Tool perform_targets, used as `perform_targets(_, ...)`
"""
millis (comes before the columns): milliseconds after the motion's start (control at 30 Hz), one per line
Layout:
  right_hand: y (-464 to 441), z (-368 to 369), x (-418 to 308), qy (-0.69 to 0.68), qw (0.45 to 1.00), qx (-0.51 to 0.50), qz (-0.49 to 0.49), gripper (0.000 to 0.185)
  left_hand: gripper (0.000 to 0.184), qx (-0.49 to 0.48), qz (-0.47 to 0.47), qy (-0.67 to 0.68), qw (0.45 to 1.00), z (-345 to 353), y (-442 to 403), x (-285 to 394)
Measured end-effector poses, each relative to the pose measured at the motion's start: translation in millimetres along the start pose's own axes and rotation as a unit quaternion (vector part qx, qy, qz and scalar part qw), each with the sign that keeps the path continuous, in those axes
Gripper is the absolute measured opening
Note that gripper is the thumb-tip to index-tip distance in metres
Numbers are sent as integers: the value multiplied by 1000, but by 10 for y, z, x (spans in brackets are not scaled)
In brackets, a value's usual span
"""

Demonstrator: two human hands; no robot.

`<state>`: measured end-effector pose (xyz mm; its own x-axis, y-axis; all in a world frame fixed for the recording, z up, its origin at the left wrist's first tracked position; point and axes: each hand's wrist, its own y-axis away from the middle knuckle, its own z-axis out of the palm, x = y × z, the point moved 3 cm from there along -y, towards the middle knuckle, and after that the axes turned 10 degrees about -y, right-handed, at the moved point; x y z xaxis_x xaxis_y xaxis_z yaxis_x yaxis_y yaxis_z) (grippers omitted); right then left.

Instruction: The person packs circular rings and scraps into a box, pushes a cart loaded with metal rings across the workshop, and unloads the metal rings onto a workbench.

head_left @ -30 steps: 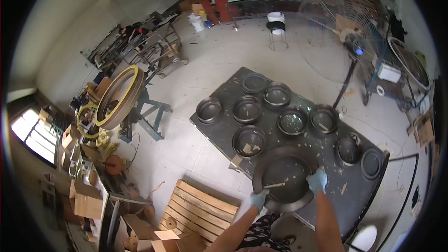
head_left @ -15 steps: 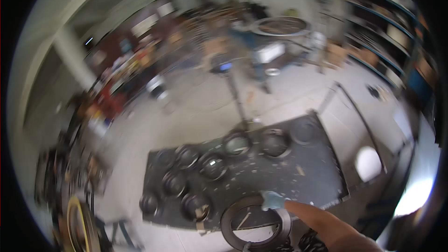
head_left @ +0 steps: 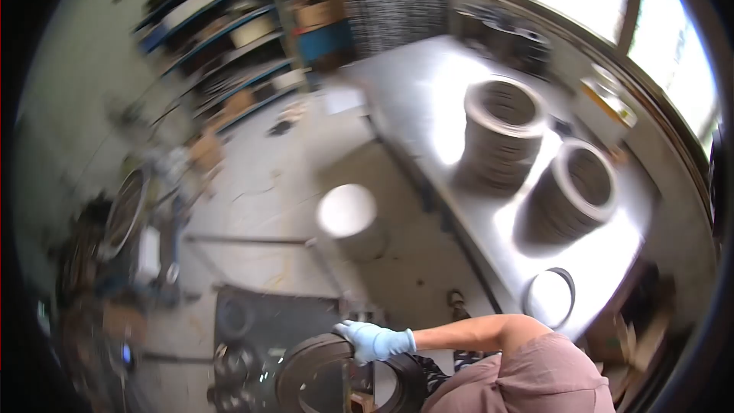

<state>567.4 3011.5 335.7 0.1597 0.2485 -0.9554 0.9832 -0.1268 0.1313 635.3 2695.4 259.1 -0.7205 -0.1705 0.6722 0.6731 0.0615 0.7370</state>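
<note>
- Because the large dark ring (head_left: 293, 382) is wide and open at its centre, the gloved right hand (head_left: 375, 340) takes it by the rim, fingers curled over the edge and gripping it, which probably gives the surest hold.
- The ring is at the bottom centre of the frame, close to the body, presumably so that its weight is easier to bear; whether it touches the dark table (head_left: 283, 306) cannot be told.
- The left hand is out of view, so its fingers cannot be told.
- At lower left, a small ring (head_left: 235, 317) lies flat on the dark table, a steady way to rest it.
- At right, the taller stack (head_left: 501, 153) and the nearer stack (head_left: 562, 206) stand on the metal table (head_left: 428, 84), rings piled flat, openings aligned, likely to save room and prevent toppling.
</note>
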Motion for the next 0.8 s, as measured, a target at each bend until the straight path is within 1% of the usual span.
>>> perform_targets(33, 191, -301, 76, -21, 998, 53, 13, 78, 44, -29, -11, -39, 999, 277, 21, 69)
perform_targets(100, 669, -913, 59, -34, 987, 159, 18, 73, 40, -132, 24, -142, 981, 792, 9, 177)
perform_targets(133, 957, -1255, 47, -31, 977, 207, 44, 73, 38, -177, 42, -186, 966, 1056, 62, 196)
perform_targets(200, 1621, -1854, 29, -36, 954, 296, 40, 71, 34, -260, 79, -259, 927, 1581, 231, 210)
perform_targets(267, 2427, -2377, -201, -169, 906, 359, 149, 67, 41, -331, -89, -224, 912, 2475, 884, 246)
perform_targets(300, 2707, -2558, -58, -150, 885, 418, 141, 68, 47, -361, -105, -255, 891, 2748, 712, 113)
perform_targets(333, 3010, -2727, 27, -132, 861, 473, 131, 68, 53, -387, -118, -286, 869, 3048, 710, -21)
perform_targets(367, 3364, -2871, 88, -168, 827, 511, 162, 67, 48, -407, -120, -299, 855, 3296, 760, -126)
perform_targets(400, 3702, -3009, 83, -204, 790, 546, 192, 66, 47, -426, -124, -311, 840, 3674, 1012, -217)
perform_targets(467, 4278, -3221, 379, -246, 730, 615, 168, 68, 46, -543, 33, -376, 750, 4337, 1397, -514)
perform_targets(533, 4780, -3407, 360, -244, 678, 677, 148, 66, 58, -640, 39, -380, 667, 4997, 1865, -861)
perform_targets(600, 5280, -3527, 920, -267, 622, 718, 160, 60, 72, -645, 52, -445, 619, 5531, 2133, -1246)
perform_targets(633, 5412, -3615, 841, -288, 606, 727, 147, 47, 82, -652, 57, -461, 599, 5777, 2226, -1457)
perform_targets(667, 5603, -3719, 1015, -276, 602, 736, 139, 41, 93, -658, 63, -478, 579, 6007, 2294, -1667)
perform_targets(733, 5881, -3955, 1119, -261, 585, 752, 155, 33, 111, -651, 112, -554, 507, 6465, 2394, -2055)
perform_targets(800, 6090, -4252, 1204, -214, 577, 761, 204, 22, 123, -622, 182, -616, 448, 6808, 2482, -2400)
